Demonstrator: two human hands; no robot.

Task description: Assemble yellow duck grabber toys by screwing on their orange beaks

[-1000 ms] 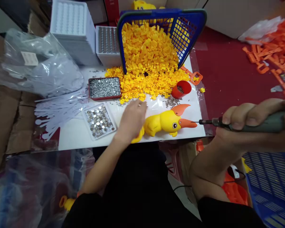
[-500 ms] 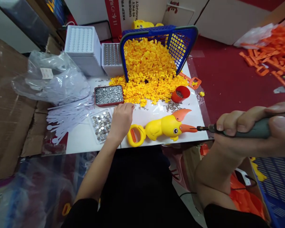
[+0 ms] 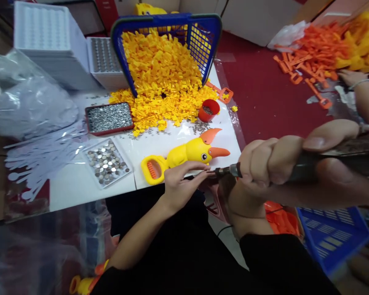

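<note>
My right hand [image 3: 283,162] is wrapped round a grey-green electric screwdriver [image 3: 298,170], held level with its bit pointing left. My left hand [image 3: 181,184] is at the bit's tip, its fingers pinched there on something too small to make out. Just beyond my hands a yellow duck toy [image 3: 184,157] with an orange beak and a looped handle lies on the white table top [image 3: 80,186] near its front edge. A red tin of small screws [image 3: 109,118] and a clear tray of round silver button cells [image 3: 106,163] sit to the left of the duck.
A tipped blue basket [image 3: 203,37] spills yellow plastic parts [image 3: 160,69] over the table's back. A small red cup [image 3: 208,110], white foam trays [image 3: 43,41] and clear plastic bags [image 3: 27,106] stand around. Orange parts [image 3: 313,53] and another person's arm [image 3: 364,96] are at right.
My left hand has left the tray area and come back to the screwdriver's tip. The right hand has brought the screwdriver left and nearer. The view has swung right.
</note>
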